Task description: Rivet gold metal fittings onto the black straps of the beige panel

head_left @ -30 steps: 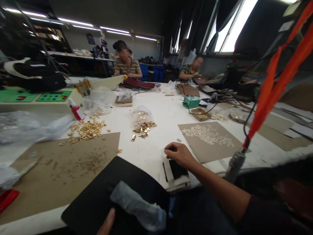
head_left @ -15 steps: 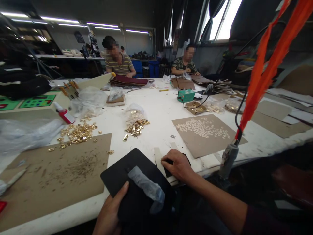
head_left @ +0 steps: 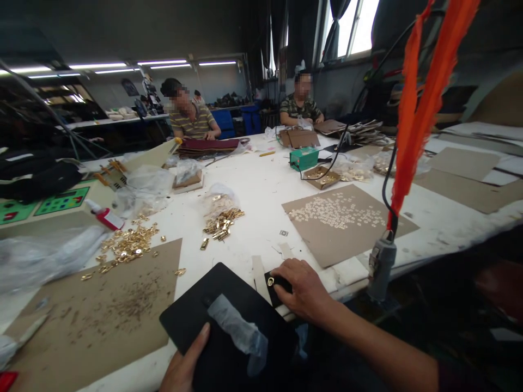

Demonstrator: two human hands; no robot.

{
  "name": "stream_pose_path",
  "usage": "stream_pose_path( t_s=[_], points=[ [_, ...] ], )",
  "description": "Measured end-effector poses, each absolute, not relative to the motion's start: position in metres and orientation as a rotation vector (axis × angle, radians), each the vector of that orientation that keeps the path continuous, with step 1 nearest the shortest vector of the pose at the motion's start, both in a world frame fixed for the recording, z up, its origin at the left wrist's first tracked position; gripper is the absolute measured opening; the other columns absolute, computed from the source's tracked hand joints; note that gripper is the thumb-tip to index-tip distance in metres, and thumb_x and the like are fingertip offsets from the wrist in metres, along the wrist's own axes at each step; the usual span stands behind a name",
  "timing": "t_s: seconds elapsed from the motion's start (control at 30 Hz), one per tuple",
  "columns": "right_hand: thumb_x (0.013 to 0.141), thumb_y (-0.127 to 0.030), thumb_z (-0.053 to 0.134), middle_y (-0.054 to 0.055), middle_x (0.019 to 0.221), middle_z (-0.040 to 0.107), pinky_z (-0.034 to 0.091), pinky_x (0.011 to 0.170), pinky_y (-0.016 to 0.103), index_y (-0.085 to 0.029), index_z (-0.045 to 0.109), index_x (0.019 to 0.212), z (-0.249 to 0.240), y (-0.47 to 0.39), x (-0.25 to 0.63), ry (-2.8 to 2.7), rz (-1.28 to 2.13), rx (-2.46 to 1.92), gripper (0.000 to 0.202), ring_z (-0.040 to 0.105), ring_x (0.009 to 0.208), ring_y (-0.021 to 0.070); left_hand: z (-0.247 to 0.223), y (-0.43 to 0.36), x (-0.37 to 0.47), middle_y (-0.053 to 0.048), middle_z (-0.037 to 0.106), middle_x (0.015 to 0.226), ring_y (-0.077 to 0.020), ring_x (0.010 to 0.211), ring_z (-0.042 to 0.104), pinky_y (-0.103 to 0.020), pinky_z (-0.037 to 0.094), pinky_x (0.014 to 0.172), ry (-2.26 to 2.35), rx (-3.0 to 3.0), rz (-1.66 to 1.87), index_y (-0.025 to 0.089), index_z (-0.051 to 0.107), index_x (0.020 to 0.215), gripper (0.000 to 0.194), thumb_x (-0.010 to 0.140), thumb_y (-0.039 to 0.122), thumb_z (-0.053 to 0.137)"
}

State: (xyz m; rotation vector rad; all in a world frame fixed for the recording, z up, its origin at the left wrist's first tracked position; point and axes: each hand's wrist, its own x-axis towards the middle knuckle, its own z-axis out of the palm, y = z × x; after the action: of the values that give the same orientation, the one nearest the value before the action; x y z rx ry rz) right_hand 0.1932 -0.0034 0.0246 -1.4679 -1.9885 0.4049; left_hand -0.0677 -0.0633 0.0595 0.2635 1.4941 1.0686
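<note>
White worktable (head_left: pixel 259 212), black panel (head_left: pixel 216 354) at its near edge.
Our left hand (head_left: pixel 183 363) clamps the panel, thumb uppermost, likely for steadiness; our right hand (head_left: pixel 308 294) curls part-closed over a small black pad (head_left: pixel 273 295) beside a gold ring (head_left: pixel 270 281); whether it grips we cannot tell.

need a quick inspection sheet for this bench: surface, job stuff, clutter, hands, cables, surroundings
Surface: white table, dark smudges toward the right edge.
Job's things: black panel with translucent plastic strip on it; gold ring fitting by small black piece.
Clutter: two gold hardware piles; red bottle; dark-specked brown board; brown board with pale pieces.
Hands: left hand grips black panel, thumb on top; right hand has gold ring fitting at fingertips, grip unclear.
Cables: black cord beside orange strips, above grey fixture; black cable looping near green box.
Surroundings: people in striped shirt and camouflage shirt across the table; windows, strip lights behind.
</note>
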Motion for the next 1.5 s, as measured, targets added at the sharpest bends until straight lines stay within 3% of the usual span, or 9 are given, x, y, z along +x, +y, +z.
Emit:
stream_pose_path(
  t_s=[0.3, 0.53, 0.77, 0.93, 1.1, 1.3, 1.5],
  points=[
    [0.092, -0.037, 0.07, 0.001, 0.096, 0.067, 0.031, 0.086, 0.036, -0.028, 0.074, 0.093, 0.026, 0.003, 0.189, -2.12, 0.392, -1.55, 0.01, 0.057, 0.096, 0.0194, 0.055, -0.078, -0.062, -0.012, 0.076, 0.12, -0.0315, 0.12, 0.069, -0.044, 0.052, 0.11, 1.507, 0.204, 1.117, 0.016, 0.063, 0.139, 0.052, 0.089, 0.024, 0.073],
    [0.089, -0.029, 0.072, 0.0, 0.097, 0.068, 0.032, 0.09, 0.036, -0.032, 0.079, 0.093, 0.039, 0.019, 0.198, -2.311, 0.577, -1.425, 0.009, 0.059, 0.1, 0.0184, 0.063, -0.089, -0.054, -0.014, 0.076, 0.122, -0.034, 0.115, 0.072, -0.05, 0.054, 0.107, 1.497, 0.187, 1.116, 0.015, 0.065, 0.135, 0.047, 0.09, 0.023, 0.072],
    [0.085, -0.028, 0.077, 0.0, 0.096, 0.07, 0.035, 0.091, 0.034, -0.03, 0.079, 0.1, 0.042, 0.021, 0.2, -2.225, 0.674, -1.432, 0.016, 0.061, 0.099, 0.0184, 0.065, -0.097, -0.055, -0.013, 0.075, 0.124, -0.0305, 0.115, 0.072, -0.043, 0.052, 0.11, 1.459, 0.17, 1.147, 0.015, 0.067, 0.132, 0.041, 0.092, 0.018, 0.069],
    [0.089, -0.032, 0.075, 0.0, 0.094, 0.07, 0.034, 0.09, 0.035, -0.03, 0.079, 0.091, 0.034, 0.015, 0.198, -2.202, 0.58, -1.501, 0.006, 0.061, 0.099, 0.0185, 0.069, -0.101, -0.057, -0.015, 0.076, 0.122, -0.0332, 0.111, 0.073, -0.048, 0.056, 0.105, 1.412, 0.153, 1.132, 0.014, 0.065, 0.135, 0.044, 0.091, 0.018, 0.069],
    [0.097, -0.033, 0.065, 0.003, 0.098, 0.069, 0.032, 0.083, 0.036, -0.029, 0.079, 0.099, 0.04, 0.008, 0.19, -2.455, 0.312, -1.51, 0.014, 0.06, 0.099, 0.0206, 0.071, -0.103, -0.061, -0.016, 0.076, 0.121, -0.0339, 0.111, 0.073, -0.045, 0.06, 0.1, 1.36, 0.143, 1.146, 0.012, 0.062, 0.139, 0.052, 0.089, 0.017, 0.072],
    [0.097, -0.028, 0.06, 0.008, 0.093, 0.069, 0.035, 0.08, 0.037, -0.023, 0.078, 0.091, 0.059, 0.006, 0.181, -2.707, 0.157, -1.471, 0.019, 0.063, 0.091, 0.0228, 0.065, -0.113, -0.069, -0.017, 0.074, 0.124, -0.0364, 0.113, 0.072, -0.049, 0.057, 0.104, 1.224, 0.214, 1.166, 0.011, 0.065, 0.135, 0.051, 0.087, 0.025, 0.076],
    [0.094, -0.043, 0.064, 0.005, 0.096, 0.071, 0.047, 0.083, 0.036, -0.025, 0.077, 0.106, 0.082, -0.009, 0.181, -2.235, 0.595, -1.449, 0.025, 0.065, 0.09, 0.0221, 0.079, -0.135, -0.074, -0.016, 0.074, 0.124, -0.0372, 0.114, 0.071, -0.049, 0.053, 0.107, 1.214, 0.415, 1.241, 0.013, 0.069, 0.131, 0.061, 0.081, 0.045, 0.081]
  ],
)
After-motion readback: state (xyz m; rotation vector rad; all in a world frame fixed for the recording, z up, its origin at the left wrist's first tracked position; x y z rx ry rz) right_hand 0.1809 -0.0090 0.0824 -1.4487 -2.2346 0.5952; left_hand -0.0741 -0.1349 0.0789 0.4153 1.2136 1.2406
